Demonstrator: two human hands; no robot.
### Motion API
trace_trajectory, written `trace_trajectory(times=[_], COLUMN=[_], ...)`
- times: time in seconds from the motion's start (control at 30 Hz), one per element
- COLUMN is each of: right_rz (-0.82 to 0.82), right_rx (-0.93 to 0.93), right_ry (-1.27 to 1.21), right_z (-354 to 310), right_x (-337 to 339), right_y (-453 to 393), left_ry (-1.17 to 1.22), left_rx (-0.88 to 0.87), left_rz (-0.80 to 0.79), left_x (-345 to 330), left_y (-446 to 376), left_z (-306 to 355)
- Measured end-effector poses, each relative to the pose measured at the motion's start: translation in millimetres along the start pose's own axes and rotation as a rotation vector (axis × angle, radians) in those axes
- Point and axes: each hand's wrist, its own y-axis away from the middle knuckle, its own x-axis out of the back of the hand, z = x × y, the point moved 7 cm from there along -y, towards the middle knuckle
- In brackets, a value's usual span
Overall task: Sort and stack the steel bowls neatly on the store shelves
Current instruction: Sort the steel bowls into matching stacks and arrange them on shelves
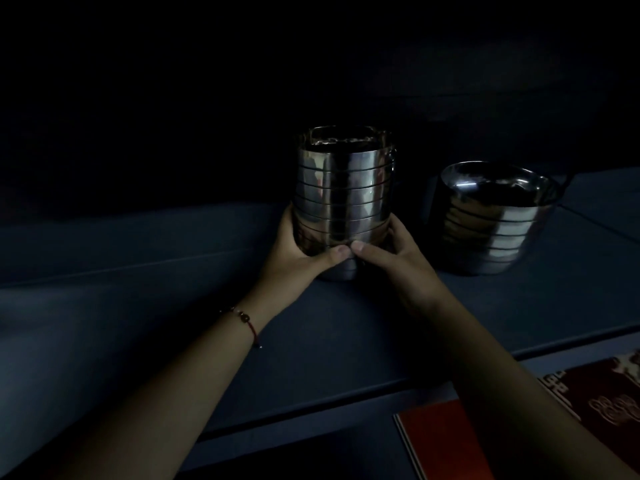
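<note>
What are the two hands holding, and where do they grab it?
Both hold the taller stack of steel bowls near its bottom: left hand on the left side, right hand on the right, thumbs meeting in front.

Fingers (290,216) hidden behind bowl stack (343,188)

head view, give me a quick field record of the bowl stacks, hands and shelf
lighting: very dim
tall stack: nested steel bowls, upright on the shelf
left hand: grips the tall stack low on its left side, thumb in front
right hand: grips the tall stack low on its right side; thumb tips nearly meet
short stack: wider steel bowls, right of the tall stack, apart from it, untouched
bracelet: red cord on the left wrist
patterned red item: below the shelf edge, lower right; what it is cannot be told
</note>
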Motion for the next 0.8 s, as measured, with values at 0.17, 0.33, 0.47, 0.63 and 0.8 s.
trace_trajectory(times=[0.17, 0.33, 0.47, 0.63, 0.8], right_rz=[0.015, -0.005, 0.019, 0.047, 0.067], right_rx=[0.011, -0.014, -0.03, -0.026, -0.044], right_ry=[0.08, 0.117, 0.18, 0.198, 0.149], right_z=[-0.6, -12.5, -30.8, -52.8, -90.1], right_x=[-1.7, -12.6, -20.3, -39.3, -54.9], right_y=[20.1, 57.1, 99.7, 154.8, 217.8], left_ry=[0.004, 0.02, 0.044, 0.043, 0.064], left_rx=[0.014, 0.047, 0.066, 0.065, 0.079], left_rz=[0.0, -0.014, -0.039, -0.044, -0.056], left_x=[7.8, 16.5, 21.5, 35.7, 46.8], left_y=[24.3, 62.5, 102.5, 158.4, 213.8], left_z=[8.1, 29.5, 56.3, 88.3, 122.2])
